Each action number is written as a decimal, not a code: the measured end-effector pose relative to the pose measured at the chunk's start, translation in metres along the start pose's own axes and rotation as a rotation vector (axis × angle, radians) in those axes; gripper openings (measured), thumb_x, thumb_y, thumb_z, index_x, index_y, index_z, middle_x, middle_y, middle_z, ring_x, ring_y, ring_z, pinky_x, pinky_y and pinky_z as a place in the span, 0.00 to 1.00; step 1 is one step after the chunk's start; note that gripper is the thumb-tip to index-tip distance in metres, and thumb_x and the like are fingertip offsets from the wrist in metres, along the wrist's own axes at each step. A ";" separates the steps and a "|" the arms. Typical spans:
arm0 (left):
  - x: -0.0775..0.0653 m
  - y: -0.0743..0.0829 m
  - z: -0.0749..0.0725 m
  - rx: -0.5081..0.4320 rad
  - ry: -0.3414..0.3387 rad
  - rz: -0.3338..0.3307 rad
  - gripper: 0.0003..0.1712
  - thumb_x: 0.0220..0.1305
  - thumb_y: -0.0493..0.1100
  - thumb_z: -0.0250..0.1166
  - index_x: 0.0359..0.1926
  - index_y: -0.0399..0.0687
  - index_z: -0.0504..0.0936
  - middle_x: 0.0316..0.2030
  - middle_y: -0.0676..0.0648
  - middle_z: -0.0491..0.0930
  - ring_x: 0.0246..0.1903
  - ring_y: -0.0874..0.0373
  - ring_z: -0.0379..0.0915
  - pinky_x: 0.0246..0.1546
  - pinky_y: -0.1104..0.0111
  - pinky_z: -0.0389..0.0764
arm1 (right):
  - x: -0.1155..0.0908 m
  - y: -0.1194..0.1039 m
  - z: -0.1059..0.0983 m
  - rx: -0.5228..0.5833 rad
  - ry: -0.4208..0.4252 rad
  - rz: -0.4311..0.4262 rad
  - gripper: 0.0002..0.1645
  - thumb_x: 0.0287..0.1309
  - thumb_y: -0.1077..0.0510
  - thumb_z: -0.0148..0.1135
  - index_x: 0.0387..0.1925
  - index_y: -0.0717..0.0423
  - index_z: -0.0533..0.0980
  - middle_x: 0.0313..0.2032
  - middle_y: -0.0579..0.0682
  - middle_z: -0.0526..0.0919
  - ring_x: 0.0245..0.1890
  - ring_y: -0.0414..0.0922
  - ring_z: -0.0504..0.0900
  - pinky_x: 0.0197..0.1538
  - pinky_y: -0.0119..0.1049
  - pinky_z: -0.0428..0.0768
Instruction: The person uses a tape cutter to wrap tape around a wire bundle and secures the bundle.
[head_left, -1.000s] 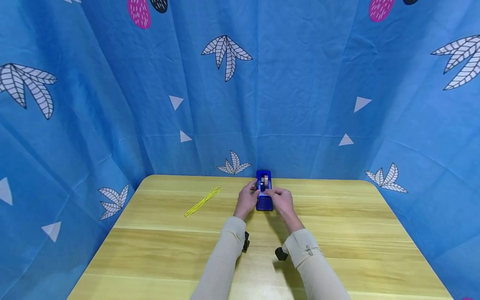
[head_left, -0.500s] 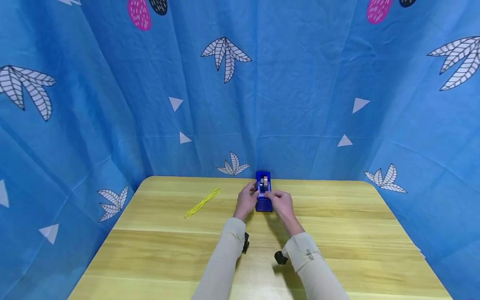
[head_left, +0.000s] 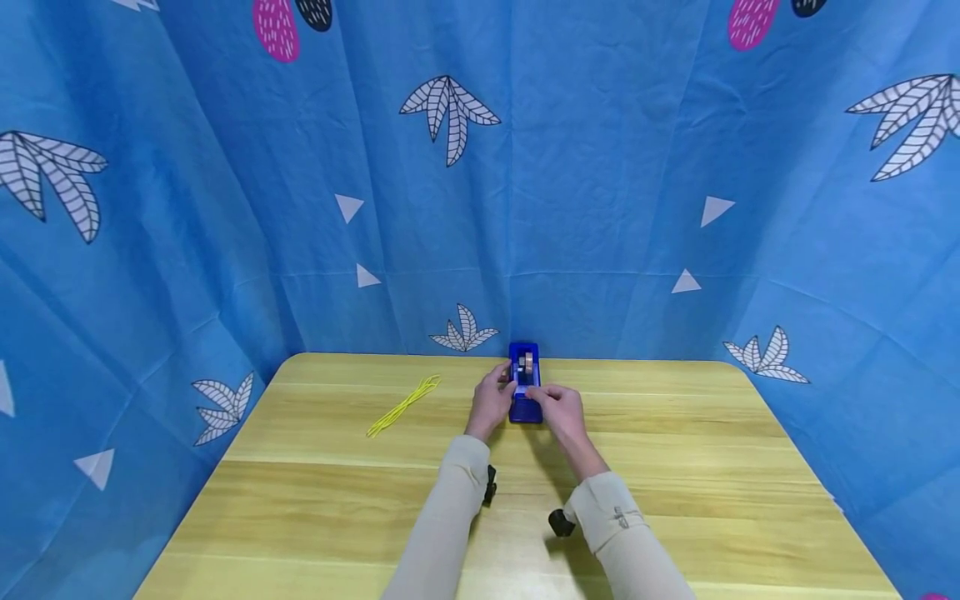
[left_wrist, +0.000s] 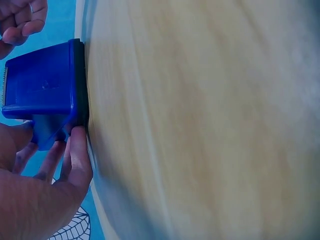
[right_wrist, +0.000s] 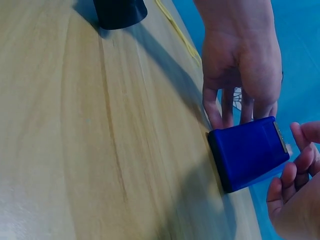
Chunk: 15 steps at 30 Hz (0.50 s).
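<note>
A blue tape dispenser (head_left: 526, 410) stands near the table's far edge, with a roll of tape (head_left: 528, 362) inside. At its left side my left hand (head_left: 490, 404) grips it; the left wrist view shows fingers (left_wrist: 80, 155) low against the blue side and the thumb higher up. My right hand (head_left: 564, 410) is at the toothed cutter (right_wrist: 281, 136), thumb and index finger together. A small pale bit of tape end (right_wrist: 289, 149) shows at these fingertips, mostly hidden by them.
A bundle of yellow cord (head_left: 403, 406) lies on the wooden table (head_left: 337, 500) to the left. Behind the far edge hangs a blue patterned curtain (head_left: 600, 208). A black wrist camera (head_left: 560, 522) sits under the right cuff.
The right fingertips have shifted slightly toward the near end of the dispenser. The left hand keeps its place on the side, and the head view has drifted a little.
</note>
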<state>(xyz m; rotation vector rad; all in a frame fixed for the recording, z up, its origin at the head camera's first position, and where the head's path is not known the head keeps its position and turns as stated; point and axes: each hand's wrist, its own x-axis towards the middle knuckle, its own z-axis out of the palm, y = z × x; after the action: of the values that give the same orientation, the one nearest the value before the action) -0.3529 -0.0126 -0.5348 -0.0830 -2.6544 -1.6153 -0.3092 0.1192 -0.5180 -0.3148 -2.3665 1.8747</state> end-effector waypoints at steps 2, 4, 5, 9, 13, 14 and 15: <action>0.000 0.000 0.000 -0.002 -0.004 -0.002 0.28 0.79 0.40 0.56 0.76 0.54 0.68 0.62 0.36 0.79 0.58 0.42 0.81 0.60 0.52 0.83 | -0.001 0.000 0.000 -0.001 0.000 0.004 0.15 0.66 0.53 0.66 0.38 0.63 0.87 0.44 0.57 0.90 0.43 0.47 0.80 0.40 0.30 0.74; 0.000 0.000 0.000 0.000 -0.001 0.002 0.28 0.79 0.39 0.56 0.76 0.53 0.68 0.62 0.36 0.79 0.58 0.42 0.81 0.60 0.52 0.83 | -0.003 0.001 0.000 -0.002 0.000 0.007 0.15 0.65 0.53 0.67 0.38 0.63 0.87 0.44 0.57 0.89 0.42 0.47 0.79 0.40 0.31 0.74; 0.000 0.000 0.000 -0.001 -0.001 0.001 0.28 0.79 0.39 0.56 0.76 0.53 0.68 0.62 0.36 0.79 0.58 0.42 0.81 0.60 0.52 0.83 | -0.003 0.001 0.000 0.000 -0.002 0.008 0.15 0.65 0.53 0.67 0.38 0.63 0.87 0.44 0.57 0.89 0.42 0.47 0.79 0.40 0.31 0.74; -0.002 0.001 -0.001 0.003 0.004 0.009 0.28 0.79 0.39 0.56 0.76 0.52 0.68 0.62 0.36 0.79 0.58 0.41 0.81 0.60 0.52 0.83 | -0.005 0.002 0.000 0.001 0.001 -0.001 0.14 0.65 0.54 0.67 0.37 0.62 0.88 0.44 0.56 0.90 0.42 0.46 0.78 0.41 0.32 0.73; -0.002 0.001 -0.001 0.003 0.001 0.017 0.28 0.79 0.40 0.56 0.77 0.51 0.68 0.62 0.35 0.79 0.58 0.41 0.81 0.60 0.52 0.83 | -0.008 0.002 -0.001 0.011 0.005 -0.008 0.14 0.64 0.54 0.67 0.37 0.63 0.88 0.42 0.57 0.90 0.43 0.47 0.79 0.41 0.32 0.73; -0.002 0.001 -0.001 0.005 0.002 0.019 0.28 0.80 0.40 0.56 0.77 0.51 0.68 0.62 0.35 0.79 0.58 0.41 0.81 0.59 0.52 0.84 | -0.009 0.002 -0.001 0.016 0.003 -0.007 0.14 0.64 0.55 0.67 0.37 0.63 0.88 0.42 0.57 0.90 0.43 0.48 0.79 0.41 0.32 0.74; -0.002 0.001 -0.001 0.003 0.002 0.020 0.28 0.80 0.40 0.56 0.77 0.51 0.68 0.62 0.35 0.79 0.58 0.41 0.81 0.59 0.53 0.84 | -0.009 0.001 0.000 0.023 0.000 -0.005 0.14 0.63 0.55 0.67 0.37 0.64 0.88 0.42 0.57 0.90 0.43 0.49 0.80 0.40 0.32 0.74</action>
<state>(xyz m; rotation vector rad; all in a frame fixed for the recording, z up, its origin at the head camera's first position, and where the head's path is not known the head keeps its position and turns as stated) -0.3511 -0.0134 -0.5338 -0.1067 -2.6458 -1.6040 -0.2998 0.1177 -0.5188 -0.3062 -2.3419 1.8974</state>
